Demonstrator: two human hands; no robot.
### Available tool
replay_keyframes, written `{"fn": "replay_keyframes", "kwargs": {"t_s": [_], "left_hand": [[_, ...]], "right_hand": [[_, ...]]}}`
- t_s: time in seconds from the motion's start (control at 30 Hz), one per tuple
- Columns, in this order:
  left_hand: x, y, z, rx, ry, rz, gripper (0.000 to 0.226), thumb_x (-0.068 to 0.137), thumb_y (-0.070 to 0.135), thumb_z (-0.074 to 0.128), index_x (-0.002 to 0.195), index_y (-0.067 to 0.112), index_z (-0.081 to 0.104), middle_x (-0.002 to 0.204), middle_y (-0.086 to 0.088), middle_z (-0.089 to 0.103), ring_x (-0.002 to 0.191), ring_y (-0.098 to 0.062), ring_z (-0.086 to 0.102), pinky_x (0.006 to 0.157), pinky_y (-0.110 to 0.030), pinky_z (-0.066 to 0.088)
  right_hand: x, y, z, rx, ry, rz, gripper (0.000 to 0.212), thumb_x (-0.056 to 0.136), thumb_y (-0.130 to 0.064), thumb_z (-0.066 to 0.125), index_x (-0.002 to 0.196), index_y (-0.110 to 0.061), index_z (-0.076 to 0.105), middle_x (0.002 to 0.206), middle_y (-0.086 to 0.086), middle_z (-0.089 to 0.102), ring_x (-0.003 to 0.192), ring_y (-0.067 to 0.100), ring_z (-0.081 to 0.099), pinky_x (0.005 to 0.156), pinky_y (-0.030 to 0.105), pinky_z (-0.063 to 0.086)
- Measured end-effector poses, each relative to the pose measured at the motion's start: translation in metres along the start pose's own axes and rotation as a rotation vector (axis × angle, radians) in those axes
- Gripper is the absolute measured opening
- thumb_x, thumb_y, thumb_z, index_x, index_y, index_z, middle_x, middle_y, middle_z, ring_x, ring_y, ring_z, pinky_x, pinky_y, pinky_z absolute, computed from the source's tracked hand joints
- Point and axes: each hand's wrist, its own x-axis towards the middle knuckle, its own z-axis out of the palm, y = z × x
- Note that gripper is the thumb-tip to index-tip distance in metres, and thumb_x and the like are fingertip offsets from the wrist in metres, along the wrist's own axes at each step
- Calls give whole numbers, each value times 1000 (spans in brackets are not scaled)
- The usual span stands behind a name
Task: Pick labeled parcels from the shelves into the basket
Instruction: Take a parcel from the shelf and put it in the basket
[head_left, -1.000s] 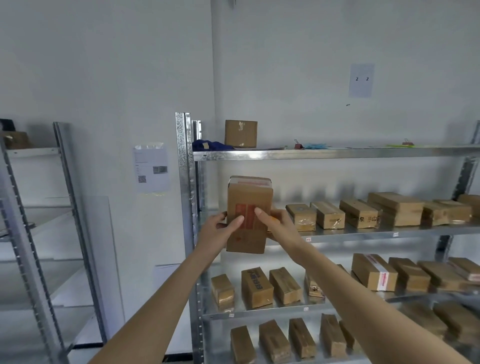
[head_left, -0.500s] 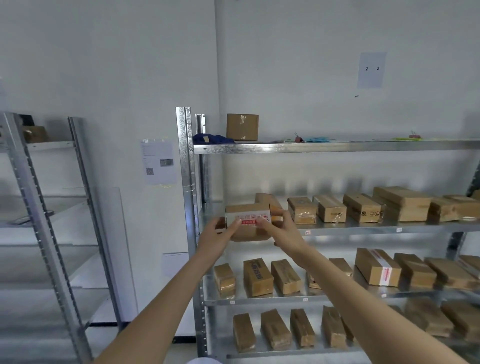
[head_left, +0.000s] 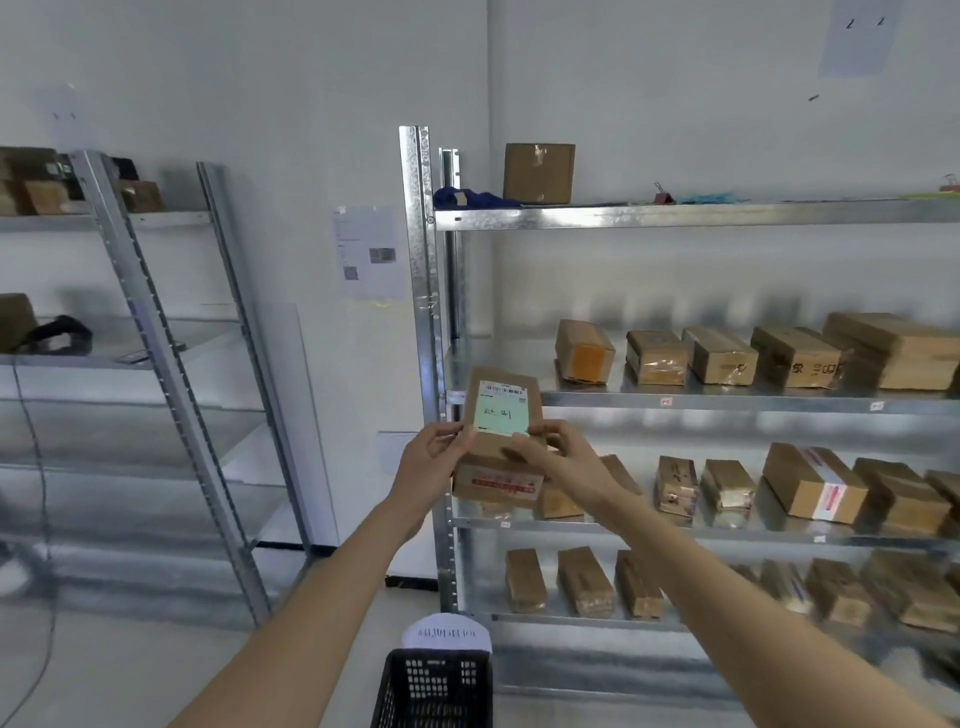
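I hold a brown cardboard parcel in front of the metal shelf's left post, between both hands. Its top face carries a white barcode label and a pale green sticker with handwriting, and red-printed tape runs along its near side. My left hand grips its left edge and my right hand grips its right edge. A black perforated basket stands on the floor below, with a white tag at its far rim. Several brown parcels lie in rows on the shelf tiers to the right.
The metal shelf unit fills the right side, and a lone box and blue cloth sit on its top tier. A second metal rack stands to the left with a few dark items. A paper with QR codes hangs on the wall.
The parcel came off the middle shelf toward me and down, turned so its labelled face shows. The view dropped and the basket has come into sight.
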Motion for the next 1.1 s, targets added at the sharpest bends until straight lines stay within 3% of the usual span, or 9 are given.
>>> {"fn": "replay_keyframes", "kwargs": {"t_s": [0.1,0.2,0.27,0.37,0.43,0.53,0.7,0.93,1.1], "left_hand": [[-1,-11,-16,49,22,4,26,91,32,69,114,21,61,113,1,70,98,-12,69,78,-23,58],[-3,-21,-38,67,18,2,32,90,21,71,120,23,60,112,10,67,97,-2,65,69,-10,53],[-2,-31,-56,62,15,-8,39,90,19,71,126,26,60,113,14,64,101,1,62,76,-11,53],[0,-46,-84,0,19,-71,28,94,19,65,118,34,65,118,12,69,109,-6,63,96,-29,51],[0,-53,-100,-39,17,-118,24,98,21,59,113,38,66,117,10,70,112,-10,62,95,-33,49],[2,-66,-130,-56,2,-142,24,100,25,53,105,43,67,107,21,69,108,-6,63,96,-32,47],[14,-94,-176,-47,-50,-159,23,101,31,50,112,42,66,109,26,67,112,-4,61,99,-32,45],[45,-151,-203,99,-104,-164,28,101,30,50,124,33,65,129,13,62,119,-6,54,104,-27,39],[83,-213,-211,310,-91,-189,36,98,34,55,135,32,56,141,10,54,129,-8,48,105,-24,36]], "right_hand": [[5,5,27,-74,8,21,58,81,-59,77,122,-31,48,128,-8,61,108,12,66,90,37,60],[11,3,56,-144,-19,13,71,86,-41,76,144,-29,38,134,-10,57,118,13,62,96,39,58],[17,1,79,-186,-44,2,87,79,-46,75,152,-34,30,141,-10,54,127,14,57,103,45,54],[34,9,115,-254,-56,22,102,69,-68,73,154,-45,24,147,-9,47,133,16,51,106,48,52],[34,4,139,-311,-21,43,110,63,-79,74,154,-48,21,149,-10,40,133,16,48,109,48,48],[32,-5,176,-405,-14,78,117,63,-70,81,156,-42,17,152,-4,26,133,22,44,109,42,45],[44,-2,230,-492,46,84,116,59,-74,81,151,-43,18,148,-2,28,129,21,43,102,43,48],[63,35,269,-569,83,135,113,53,-76,79,146,-49,21,158,-2,19,140,29,38,103,52,50],[90,93,287,-595,11,220,109,57,-74,78,147,-50,21,155,-4,25,134,29,43,102,51,49]]}}
